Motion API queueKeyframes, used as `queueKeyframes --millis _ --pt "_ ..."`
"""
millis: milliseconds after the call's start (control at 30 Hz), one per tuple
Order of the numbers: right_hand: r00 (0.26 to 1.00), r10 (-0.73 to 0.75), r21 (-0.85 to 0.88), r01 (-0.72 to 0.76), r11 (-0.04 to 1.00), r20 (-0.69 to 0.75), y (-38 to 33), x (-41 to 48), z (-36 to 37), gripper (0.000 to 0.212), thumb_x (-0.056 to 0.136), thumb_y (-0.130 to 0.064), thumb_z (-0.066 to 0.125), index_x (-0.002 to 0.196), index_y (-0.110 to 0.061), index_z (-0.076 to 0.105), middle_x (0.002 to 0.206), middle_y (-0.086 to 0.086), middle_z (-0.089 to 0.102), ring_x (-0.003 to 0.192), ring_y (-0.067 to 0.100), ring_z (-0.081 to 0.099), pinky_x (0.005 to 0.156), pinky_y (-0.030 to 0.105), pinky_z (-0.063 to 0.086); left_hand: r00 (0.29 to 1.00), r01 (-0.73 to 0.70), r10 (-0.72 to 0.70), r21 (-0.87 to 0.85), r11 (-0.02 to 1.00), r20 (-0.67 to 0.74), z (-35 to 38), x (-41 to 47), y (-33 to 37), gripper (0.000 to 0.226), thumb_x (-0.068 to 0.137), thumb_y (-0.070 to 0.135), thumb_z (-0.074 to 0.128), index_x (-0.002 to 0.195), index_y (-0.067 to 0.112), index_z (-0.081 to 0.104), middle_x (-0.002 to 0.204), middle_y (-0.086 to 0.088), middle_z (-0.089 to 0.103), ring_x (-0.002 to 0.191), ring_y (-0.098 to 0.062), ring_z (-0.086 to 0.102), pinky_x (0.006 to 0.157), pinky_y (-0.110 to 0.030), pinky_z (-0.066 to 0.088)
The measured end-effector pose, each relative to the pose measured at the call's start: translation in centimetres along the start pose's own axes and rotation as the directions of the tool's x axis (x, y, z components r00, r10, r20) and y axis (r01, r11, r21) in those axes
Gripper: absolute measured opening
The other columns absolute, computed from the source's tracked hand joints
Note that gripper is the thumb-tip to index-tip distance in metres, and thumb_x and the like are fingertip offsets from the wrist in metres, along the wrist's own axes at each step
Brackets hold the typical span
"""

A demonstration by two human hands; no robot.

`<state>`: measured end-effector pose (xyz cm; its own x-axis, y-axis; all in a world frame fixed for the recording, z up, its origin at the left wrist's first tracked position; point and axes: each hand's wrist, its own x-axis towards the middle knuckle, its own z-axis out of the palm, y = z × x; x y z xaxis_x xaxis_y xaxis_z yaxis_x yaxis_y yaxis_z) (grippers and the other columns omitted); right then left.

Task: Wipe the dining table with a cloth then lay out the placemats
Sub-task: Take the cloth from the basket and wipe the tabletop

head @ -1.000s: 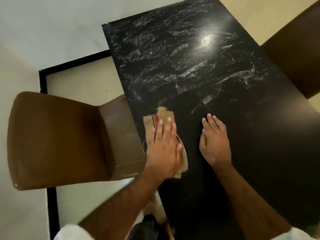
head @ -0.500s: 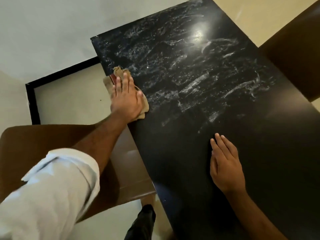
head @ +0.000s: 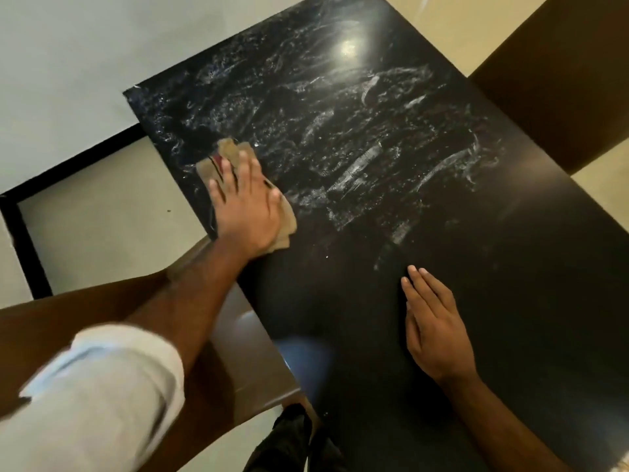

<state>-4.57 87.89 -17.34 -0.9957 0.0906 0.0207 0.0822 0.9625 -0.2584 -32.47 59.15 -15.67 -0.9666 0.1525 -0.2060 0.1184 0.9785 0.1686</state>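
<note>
Nearest, the right hand (head: 439, 332) lies flat on the dark table (head: 531, 301), fingers straight and holding nothing. Further out and to its left, the left hand (head: 248, 206) presses the tan cloth (head: 228, 152) flat with spread fingers at the table's left edge. The white streaks (head: 357, 168) lie beyond and right of the cloth, along the table's long axis running away from the person, so the left hand is nearer them.

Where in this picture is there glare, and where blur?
Head view: a bright reflection glares on the far end of the glossy black table top; the white sleeve is motion-blurred; the beige cloth under the left hand looks fairly sharp.
</note>
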Motion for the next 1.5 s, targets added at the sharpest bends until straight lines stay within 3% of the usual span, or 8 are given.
queueKeyframes --millis 233,433,567,733,1033,1133,1333,1500 --pt "0.942 0.293 0.057 -0.287 0.956 -0.166 0.1 -0.1 -0.1 0.047 0.111 -0.019 0.05 0.15 0.004 0.061 0.16 0.021 0.057 0.154 0.036 0.046 0.132 0.037 0.027 0.986 -0.162 0.164 0.068 0.984 -0.019 1.1 -1.3 5.1 0.083 0.112 0.052 0.013 0.175 0.0 0.002 0.185 -0.023 -0.003 0.172 -0.04 -0.001 0.137 -0.064 0.01" --pt "0.874 0.453 0.174 -0.425 0.888 -0.178 0.3 0.1 -0.6 0.05 0.111 -0.022 0.042 0.149 0.003 0.062 0.158 0.019 0.06 0.152 0.034 0.049 0.131 0.027 0.023 0.754 -0.654 0.636 0.099 0.75 0.165 5.1 -13.6 12.3 0.082 0.114 0.055 0.025 0.178 0.01 0.002 0.186 -0.014 -0.01 0.172 -0.034 -0.012 0.136 -0.062 0.012" --pt "0.875 0.456 0.175 -0.429 0.886 -0.164 0.3 0.1 -0.6 0.051 0.111 -0.024 0.042 0.151 0.001 0.061 0.16 0.017 0.059 0.153 0.031 0.048 0.13 0.039 0.034 0.805 -0.593 0.587 0.139 0.793 0.081 3.6 -5.3 11.8 0.075 0.115 0.056 0.025 0.18 0.025 0.005 0.188 0.001 -0.008 0.171 -0.045 -0.013 0.133 -0.074 0.008" --pt "0.855 0.5 0.149 -0.481 0.864 -0.134 0.4 0.5 -0.7 0.048 0.112 -0.018 0.052 0.157 -0.002 0.056 0.167 0.015 0.052 0.16 0.03 0.039 0.132 0.039 0.031 0.885 -0.466 0.464 0.074 0.882 0.035 2.5 1.6 15.6 0.075 0.114 0.055 0.017 0.179 0.02 0.004 0.188 -0.002 -0.006 0.171 -0.046 -0.007 0.136 -0.068 0.011" --pt "0.851 0.516 0.172 -0.496 0.851 -0.099 0.9 0.9 -1.4 0.054 0.109 -0.024 0.042 0.154 -0.002 0.06 0.164 0.015 0.056 0.154 0.032 0.047 0.13 0.041 0.038 0.718 -0.693 0.673 0.097 0.714 0.176 5.9 -14.6 16.5 0.079 0.113 0.053 0.028 0.179 0.019 0.005 0.187 -0.003 -0.011 0.172 -0.037 -0.011 0.138 -0.061 0.013" --pt "0.906 0.417 -0.058 -0.421 0.905 -0.074 2.7 1.0 -2.6 0.052 0.109 -0.032 0.052 0.155 -0.009 0.062 0.163 0.009 0.058 0.146 0.031 0.05 0.117 0.045 0.05 0.716 -0.698 0.683 0.129 0.704 0.144 5.1 -9.5 18.0 0.076 0.113 0.054 0.023 0.18 0.022 0.006 0.188 0.0 -0.007 0.173 -0.037 -0.008 0.136 -0.064 0.015" --pt "0.876 0.482 -0.128 -0.48 0.868 -0.019 7.4 2.1 -3.4 0.072 0.112 -0.062 0.035 0.175 -0.029 0.026 0.184 0.005 0.018 0.17 0.036 0.014 0.127 0.054 0.033 0.763 -0.641 0.643 0.191 0.743 0.061 3.8 1.2 23.9 0.077 0.112 0.052 0.018 0.179 0.016 0.01 0.188 -0.007 0.003 0.173 -0.035 -0.003 0.137 -0.065 -0.001" --pt "0.876 0.483 -0.084 -0.481 0.873 -0.006 7.9 1.8 -3.0 0.074 0.113 -0.061 0.03 0.178 -0.029 0.015 0.187 0.005 0.004 0.173 0.035 0.0 0.132 0.055 0.028 0.724 -0.689 0.68 0.167 0.705 0.119 5.3 -7.9 22.5 0.075 0.115 0.048 0.02 0.178 0.011 0.002 0.187 -0.012 -0.005 0.173 -0.033 -0.005 0.139 -0.058 0.008"
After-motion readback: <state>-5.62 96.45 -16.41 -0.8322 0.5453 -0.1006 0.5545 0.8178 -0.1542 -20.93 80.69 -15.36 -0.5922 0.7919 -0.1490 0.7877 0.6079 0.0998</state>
